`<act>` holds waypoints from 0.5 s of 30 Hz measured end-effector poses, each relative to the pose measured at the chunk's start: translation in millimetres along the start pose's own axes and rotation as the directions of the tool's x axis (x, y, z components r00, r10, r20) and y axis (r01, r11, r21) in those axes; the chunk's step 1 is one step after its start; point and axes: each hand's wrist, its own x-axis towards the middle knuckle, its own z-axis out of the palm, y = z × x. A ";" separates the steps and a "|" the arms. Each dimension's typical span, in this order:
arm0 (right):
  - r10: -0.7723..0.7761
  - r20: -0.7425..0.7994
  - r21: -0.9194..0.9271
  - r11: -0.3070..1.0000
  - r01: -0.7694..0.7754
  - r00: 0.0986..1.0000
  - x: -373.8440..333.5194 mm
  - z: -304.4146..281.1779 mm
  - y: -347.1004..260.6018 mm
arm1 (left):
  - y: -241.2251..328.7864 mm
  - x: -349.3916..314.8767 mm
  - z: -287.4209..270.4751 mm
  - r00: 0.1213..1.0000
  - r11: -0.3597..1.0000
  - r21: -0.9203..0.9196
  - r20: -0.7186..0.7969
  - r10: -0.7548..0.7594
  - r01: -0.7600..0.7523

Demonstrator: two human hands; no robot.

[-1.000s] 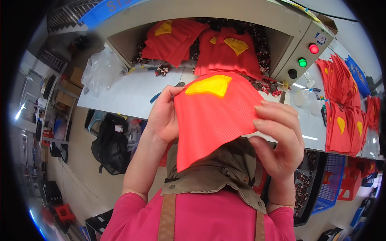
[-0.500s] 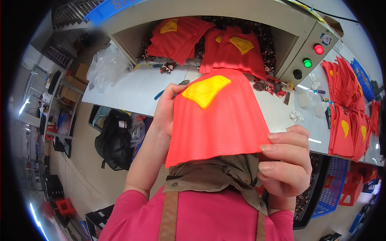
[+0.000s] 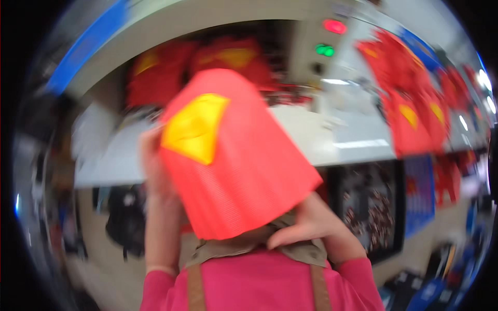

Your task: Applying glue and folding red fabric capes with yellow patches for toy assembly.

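Observation:
A red cape-shaped piece (image 3: 244, 171) with a raised yellow shield patch is held up in front of me, its wider edge toward my body. My left hand (image 3: 151, 155), smeared by motion, is closed on the left edge of this cape beside the patch. Below the lower right corner is my right hand (image 3: 306, 225). Its thumb stretches out to the left, while the cape hides its fingers, so I cannot tell whether they grip it.
Behind is a pale machine housing (image 3: 181, 23) with lit red and green buttons; more red capes (image 3: 228, 59) lie in its opening. On the right of the white table (image 3: 358, 147) are piles of red capes (image 3: 415, 124). Beneath stand a dark tray (image 3: 368, 207) of small pieces and a blue basket (image 3: 419, 194).
My view has turned right. The cape has tilted, its lower edge swinging toward the right. My right hand has moved from the cape's lower right corner to below and partly behind it.

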 end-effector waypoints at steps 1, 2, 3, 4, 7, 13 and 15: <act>-0.062 -0.035 -0.005 0.998 0.062 0.997 -4.7 1.1 -1.4 | -5.9 -3.4 24.6 0.997 0.995 0.063 0.035 0.072 -0.074; -0.095 -0.068 -0.005 0.996 0.095 0.993 -12.8 -0.5 -7.1 | -9.5 -8.8 35.9 0.979 0.971 0.154 -0.067 0.193 -0.181; -0.082 -0.234 0.059 0.993 0.099 0.969 -27.8 -0.8 -14.3 | -15.2 -14.5 54.0 0.979 0.973 0.142 0.125 0.163 -0.180; -0.073 -0.366 0.131 0.983 0.129 0.928 -36.8 2.5 -17.7 | -22.5 -10.3 61.8 0.978 0.979 0.123 0.155 0.142 -0.162; -0.246 -0.759 0.055 0.899 0.435 0.603 -84.9 -24.3 -6.5 | -47.1 5.1 96.6 0.763 0.608 0.692 0.612 -0.208 -0.389; -0.219 -0.958 -0.122 0.894 0.431 0.185 -126.3 -162.8 -49.4 | -46.4 -32.8 187.3 0.456 0.769 0.604 0.635 -0.624 0.209; -0.186 -0.938 -0.033 0.887 0.460 0.292 -130.7 -219.3 -37.7 | -59.1 -31.8 181.4 0.240 0.966 0.135 0.953 -0.187 0.220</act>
